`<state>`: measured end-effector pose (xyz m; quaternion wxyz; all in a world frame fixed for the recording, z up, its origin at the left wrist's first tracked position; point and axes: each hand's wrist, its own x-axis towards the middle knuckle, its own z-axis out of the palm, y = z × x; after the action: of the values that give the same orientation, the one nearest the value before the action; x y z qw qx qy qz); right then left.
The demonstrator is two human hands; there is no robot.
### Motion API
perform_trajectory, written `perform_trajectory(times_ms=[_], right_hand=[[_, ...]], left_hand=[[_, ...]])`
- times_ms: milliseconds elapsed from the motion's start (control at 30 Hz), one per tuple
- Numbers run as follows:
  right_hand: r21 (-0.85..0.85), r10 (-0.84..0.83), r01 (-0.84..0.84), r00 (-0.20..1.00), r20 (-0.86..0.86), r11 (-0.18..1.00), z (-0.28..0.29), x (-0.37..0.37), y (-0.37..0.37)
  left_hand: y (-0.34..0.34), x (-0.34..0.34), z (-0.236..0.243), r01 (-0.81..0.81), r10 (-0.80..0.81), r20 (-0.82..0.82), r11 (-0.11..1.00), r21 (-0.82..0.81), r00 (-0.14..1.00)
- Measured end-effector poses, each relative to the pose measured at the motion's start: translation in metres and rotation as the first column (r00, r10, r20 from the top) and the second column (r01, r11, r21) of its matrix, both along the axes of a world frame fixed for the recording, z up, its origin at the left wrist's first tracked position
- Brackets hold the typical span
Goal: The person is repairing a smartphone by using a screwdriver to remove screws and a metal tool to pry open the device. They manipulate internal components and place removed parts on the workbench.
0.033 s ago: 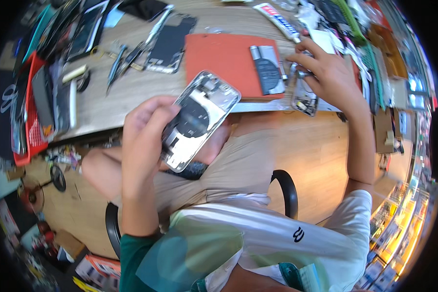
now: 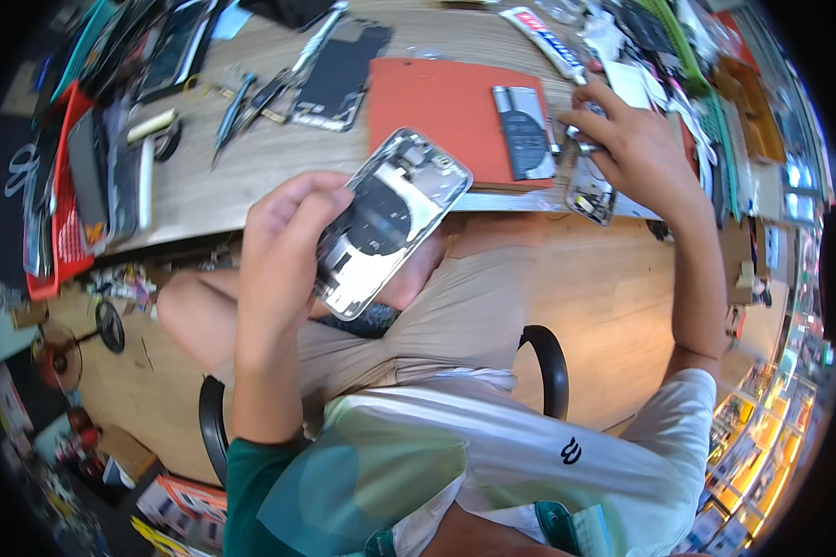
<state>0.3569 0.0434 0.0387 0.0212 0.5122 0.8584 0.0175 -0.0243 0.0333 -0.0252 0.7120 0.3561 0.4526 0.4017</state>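
Note:
My left hand (image 2: pixel 293 223) grips an opened phone housing (image 2: pixel 381 223) by its left edge, thumb on top. The housing is tilted above my lap, its inside facing up, with a round black patch in the middle and bare silver metal around it. My right hand (image 2: pixel 627 139) is at the table's right side, fingers curled and pinched around something small and shiny that I cannot make out. Below those fingers lies a second opened phone body (image 2: pixel 593 197), partly hidden by the hand. A black phone battery (image 2: pixel 527 135) rests on the orange-red pad (image 2: pixel 427 111), left of my right hand.
A white, blue and red tube (image 2: pixel 543 42) lies beyond my right hand. Left of the pad are a detached phone screen (image 2: pixel 344 74) and several tools, including a blue one (image 2: pixel 233 116). A red basket (image 2: pixel 65 232) stands at the table's left edge. Clutter lines the right.
The whole view has shifted slightly, so the table things appear farther right. The phone housing sits a little higher and farther right in the picture, still in my left hand.

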Motion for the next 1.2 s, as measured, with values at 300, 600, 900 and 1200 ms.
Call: perform_trajectory(times_ms=[300,600,900,1200], right_hand=[[-0.068,0.258,-0.253,0.874,0.411,0.965,0.009,-0.025,0.021],[-0.086,0.417,-0.438,0.753,0.510,0.895,0.007,-0.019,0.028],[-0.034,0.346,-0.348,0.912,0.221,0.937,0.006,0.009,0.046],[0.312,0.161,-0.055,0.931,-0.326,0.949,-0.012,0.033,0.055]], left_hand=[[0.006,0.002,0.016,-0.076,0.085,0.114,0.994,-0.085,0.990],[0.013,-0.003,0.011,-0.001,0.005,0.084,0.999,-0.044,0.996],[0.016,-0.005,0.011,0.023,-0.008,0.151,0.995,-0.099,0.989],[0.011,0.000,0.008,0.027,-0.025,0.078,0.999,-0.026,0.997]])
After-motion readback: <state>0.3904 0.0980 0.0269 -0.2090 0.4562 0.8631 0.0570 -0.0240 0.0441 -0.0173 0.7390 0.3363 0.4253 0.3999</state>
